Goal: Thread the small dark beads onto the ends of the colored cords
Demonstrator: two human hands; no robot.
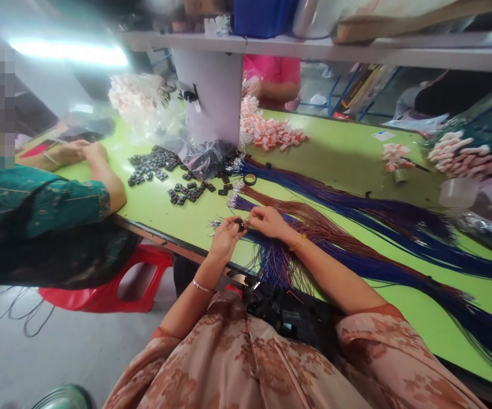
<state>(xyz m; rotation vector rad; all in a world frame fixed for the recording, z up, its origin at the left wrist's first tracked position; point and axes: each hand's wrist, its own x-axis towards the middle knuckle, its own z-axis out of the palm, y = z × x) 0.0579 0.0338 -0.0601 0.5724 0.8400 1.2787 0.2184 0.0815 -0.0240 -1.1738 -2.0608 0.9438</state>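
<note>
Over the near edge of the bench, my left hand [224, 237] is closed, pinching a small black plastic connector housing [240, 224] between thumb and fingers. Close on its right, my right hand [269, 221] is closed too, its fingertips pinching what looks like a thin wire at the housing; the wire's end is too small to make out. Beneath and beside both hands lie bundles of blue wires [340, 248] and brown wires [309, 211], with bare metal ends [232, 199] towards the left. More black housings [284, 312] are heaped at my lap.
Loose black housings [188, 193] lie on the green bench [156, 213] beside a black tape roll [250, 179]. White-and-orange connectors [278, 133] are piled behind. A co-worker's teal sleeve [58, 201] is at the left, above a red stool [144, 278]. A shelf [271, 48] crosses overhead.
</note>
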